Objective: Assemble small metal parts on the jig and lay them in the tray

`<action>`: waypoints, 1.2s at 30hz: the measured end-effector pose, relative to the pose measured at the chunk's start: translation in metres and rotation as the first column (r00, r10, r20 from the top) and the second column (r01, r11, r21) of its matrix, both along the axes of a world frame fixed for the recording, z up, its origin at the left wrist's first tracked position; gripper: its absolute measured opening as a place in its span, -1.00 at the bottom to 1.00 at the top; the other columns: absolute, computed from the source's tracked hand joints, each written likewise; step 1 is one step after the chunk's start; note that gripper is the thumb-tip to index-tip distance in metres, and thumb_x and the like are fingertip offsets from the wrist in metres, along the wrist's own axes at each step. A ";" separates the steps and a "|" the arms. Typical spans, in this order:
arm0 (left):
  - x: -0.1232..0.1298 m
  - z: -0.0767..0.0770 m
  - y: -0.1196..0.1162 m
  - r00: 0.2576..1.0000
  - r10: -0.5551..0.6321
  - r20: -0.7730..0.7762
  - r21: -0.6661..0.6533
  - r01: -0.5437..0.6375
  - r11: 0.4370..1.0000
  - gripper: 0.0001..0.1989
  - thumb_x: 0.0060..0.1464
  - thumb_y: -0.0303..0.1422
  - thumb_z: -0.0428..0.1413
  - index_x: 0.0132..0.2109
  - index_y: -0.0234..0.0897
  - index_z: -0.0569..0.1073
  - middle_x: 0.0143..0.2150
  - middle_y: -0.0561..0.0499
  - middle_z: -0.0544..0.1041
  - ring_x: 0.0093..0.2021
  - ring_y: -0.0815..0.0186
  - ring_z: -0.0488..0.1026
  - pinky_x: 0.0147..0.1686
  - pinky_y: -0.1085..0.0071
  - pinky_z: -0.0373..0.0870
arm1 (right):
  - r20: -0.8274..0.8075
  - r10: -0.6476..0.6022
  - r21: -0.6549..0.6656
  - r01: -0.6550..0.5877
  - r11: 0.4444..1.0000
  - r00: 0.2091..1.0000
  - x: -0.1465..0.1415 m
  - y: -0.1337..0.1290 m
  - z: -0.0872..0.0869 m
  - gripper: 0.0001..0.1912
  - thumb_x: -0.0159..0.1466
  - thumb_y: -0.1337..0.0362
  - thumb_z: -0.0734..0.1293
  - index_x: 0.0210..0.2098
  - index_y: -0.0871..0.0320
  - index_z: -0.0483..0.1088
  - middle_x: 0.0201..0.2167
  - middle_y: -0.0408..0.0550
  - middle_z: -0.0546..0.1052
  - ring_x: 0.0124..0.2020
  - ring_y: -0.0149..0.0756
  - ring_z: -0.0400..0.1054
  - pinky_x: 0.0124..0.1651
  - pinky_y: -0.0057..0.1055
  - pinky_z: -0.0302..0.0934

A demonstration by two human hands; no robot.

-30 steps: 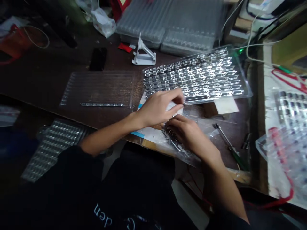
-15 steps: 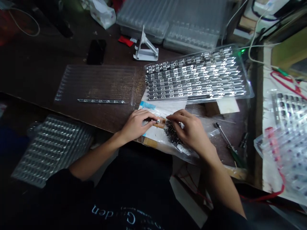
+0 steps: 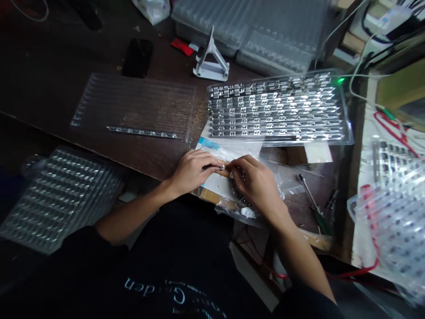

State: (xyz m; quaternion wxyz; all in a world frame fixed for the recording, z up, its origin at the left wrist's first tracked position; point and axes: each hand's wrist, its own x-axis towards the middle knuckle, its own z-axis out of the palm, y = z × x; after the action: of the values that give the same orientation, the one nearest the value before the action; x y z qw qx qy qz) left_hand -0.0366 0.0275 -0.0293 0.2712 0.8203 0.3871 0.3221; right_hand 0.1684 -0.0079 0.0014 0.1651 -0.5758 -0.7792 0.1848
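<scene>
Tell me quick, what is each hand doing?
Left hand: closed, pinching a small metal part.
Right hand: curled beside it; cannot tell if it holds anything.

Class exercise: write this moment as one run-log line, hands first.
left hand: pinches small metal part | right hand: beside it, above clear plastic bag of dark parts | nearby: tray of D-sub connectors

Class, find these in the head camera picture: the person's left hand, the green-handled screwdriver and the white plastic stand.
Left hand (image 3: 191, 173): head view, back of the hand.
Green-handled screwdriver (image 3: 319, 220): head view, green handle.
White plastic stand (image 3: 210, 71): head view, base.
</scene>
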 end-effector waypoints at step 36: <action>0.031 0.005 -0.009 0.998 0.044 -0.035 0.005 -0.044 0.999 -0.91 0.13 -0.41 0.26 -0.21 -0.21 0.52 -0.23 0.07 0.60 -0.15 0.26 0.48 -0.08 0.31 0.29 | 0.279 0.163 -0.194 -0.110 0.975 0.946 0.025 -0.009 0.024 -0.82 0.35 0.38 0.26 -0.18 0.12 0.51 -0.23 -0.01 0.57 -0.24 -0.19 0.47 -0.29 -0.35 0.11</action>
State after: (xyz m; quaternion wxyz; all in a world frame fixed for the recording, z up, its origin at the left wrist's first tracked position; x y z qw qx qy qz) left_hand -0.0056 0.0189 -0.0248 0.2557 0.8177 0.4091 0.3141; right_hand 0.1929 -0.0167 0.0258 -0.0170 -0.5536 -0.8137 0.1764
